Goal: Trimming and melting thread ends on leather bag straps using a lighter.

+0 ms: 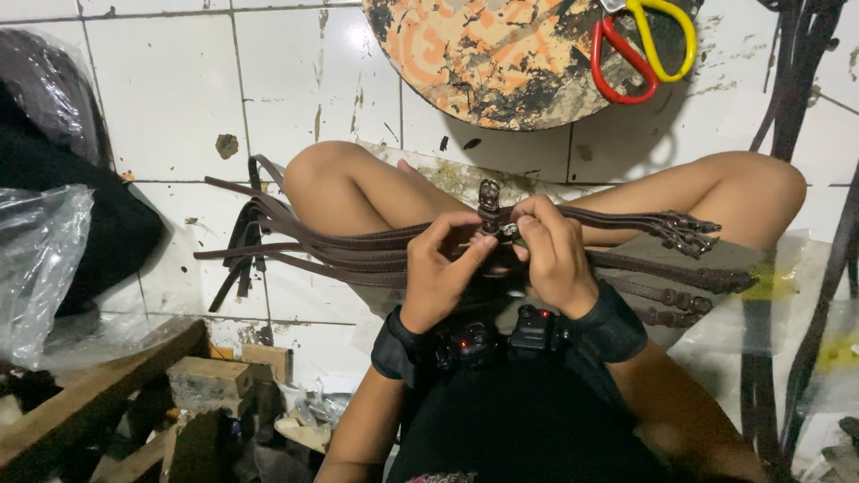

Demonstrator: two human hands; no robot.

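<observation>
Two hands, left hand (440, 268) and right hand (552, 255), both pinched on one metal buckle (489, 207) amid several brown straps (358, 246).

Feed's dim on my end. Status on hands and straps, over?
Left hand and right hand both pinching one metal buckle. Brown leather straps draped across both knees. Scissors on round board, out of the way.

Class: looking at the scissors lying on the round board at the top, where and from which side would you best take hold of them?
Probably by the red and yellow handle loops of the scissors, coming from the near side: the loops hang past the round board's edge toward the person, open and unobstructed.
</observation>
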